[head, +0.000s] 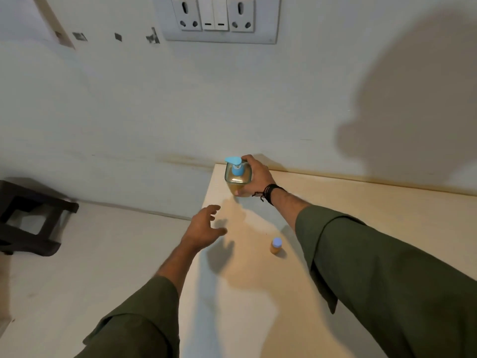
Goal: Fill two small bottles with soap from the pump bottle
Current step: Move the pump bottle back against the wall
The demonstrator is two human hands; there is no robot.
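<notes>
The right hand (258, 177) grips the pump bottle (238, 178), fingers curled round it, while the left hand (206, 226) hovers nearby, fingers spread and holding nothing.

The right hand (255, 177) reached far forward, fingers curled in a grip. The left hand (205, 226) hovered lower, fingers spread, apparently holding nothing.

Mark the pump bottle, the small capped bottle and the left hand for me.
pump bottle (237, 180): head view, on its clear shoulder below the blue pump.
small bottle (276, 245): head view, between blue cap and amber body.
left hand (204, 227): head view, back of the hand.
</notes>
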